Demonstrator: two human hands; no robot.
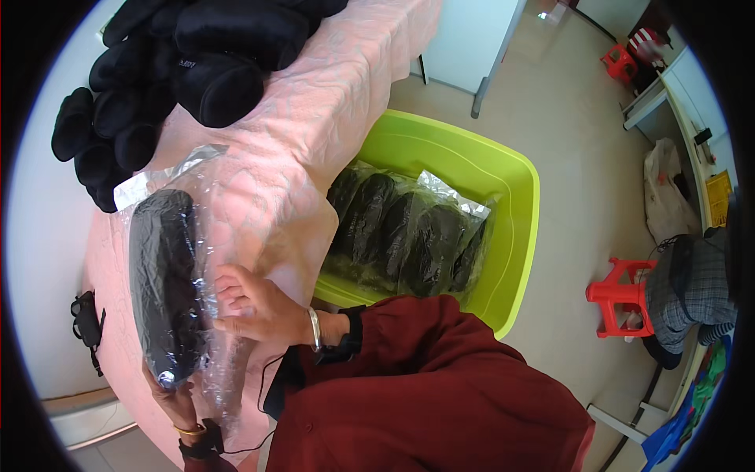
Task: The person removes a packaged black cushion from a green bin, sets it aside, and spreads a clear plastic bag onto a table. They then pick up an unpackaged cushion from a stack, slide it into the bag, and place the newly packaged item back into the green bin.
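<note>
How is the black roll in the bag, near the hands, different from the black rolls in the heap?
Covering: the bagged roll is inside a clear plastic bag; the heaped rolls look bare.
Surface: the bagged roll appears greyish and shiny through plastic; the heaped rolls look matte black.
Arrangement: the bagged roll lies singly; the heaped rolls are piled together.
Both are dark and rounded.

Pink-covered table (334,86): black cushions (197,79) piled up, plastic-bagged dark cushion (163,275) near pile.
</note>
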